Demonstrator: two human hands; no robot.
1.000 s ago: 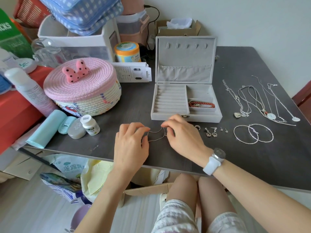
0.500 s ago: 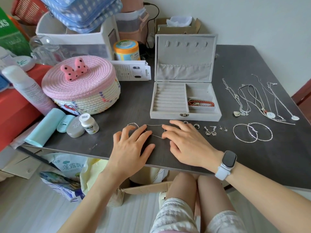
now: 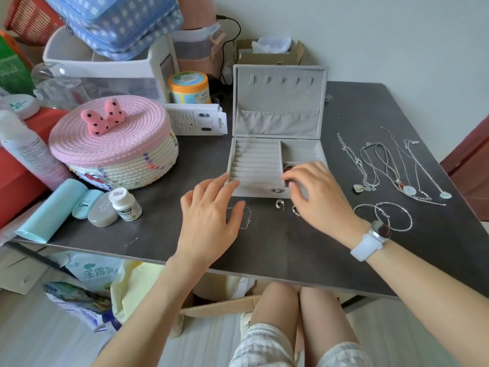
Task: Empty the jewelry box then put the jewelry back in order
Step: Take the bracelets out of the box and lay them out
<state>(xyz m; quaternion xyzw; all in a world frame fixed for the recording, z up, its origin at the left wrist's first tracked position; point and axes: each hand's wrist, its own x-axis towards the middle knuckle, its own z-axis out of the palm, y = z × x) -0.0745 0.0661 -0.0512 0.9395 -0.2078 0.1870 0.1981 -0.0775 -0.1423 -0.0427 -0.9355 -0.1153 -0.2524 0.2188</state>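
The grey jewelry box [image 3: 254, 165] stands open in the middle of the dark table [image 3: 291, 247], its lid upright. My left hand [image 3: 211, 215] hovers flat with straight fingers by the box's front left corner, partly over a thin silver chain [image 3: 247, 219] lying on the table. My right hand [image 3: 317, 197] reaches over the box's front right compartment, its loosely bent fingertips beside a red bracelet [image 3: 287, 167] that is mostly hidden. Two rings [image 3: 279, 203] lie just in front of the box. Several silver necklaces [image 3: 375, 165] and two bangles [image 3: 391, 215] are spread out on the right.
A pink woven basket [image 3: 113, 144] stands left of the box, with a white pill bottle [image 3: 125, 201] and small cases [image 3: 87, 203] in front of it. An orange tub [image 3: 189, 87], a white package [image 3: 195, 119] and a tissue box [image 3: 270, 53] stand behind.
Both hands let go of the thin chain, which now lies on the table. My right hand moved up to the box's right compartment; my left hand shifted toward the box's front left corner.
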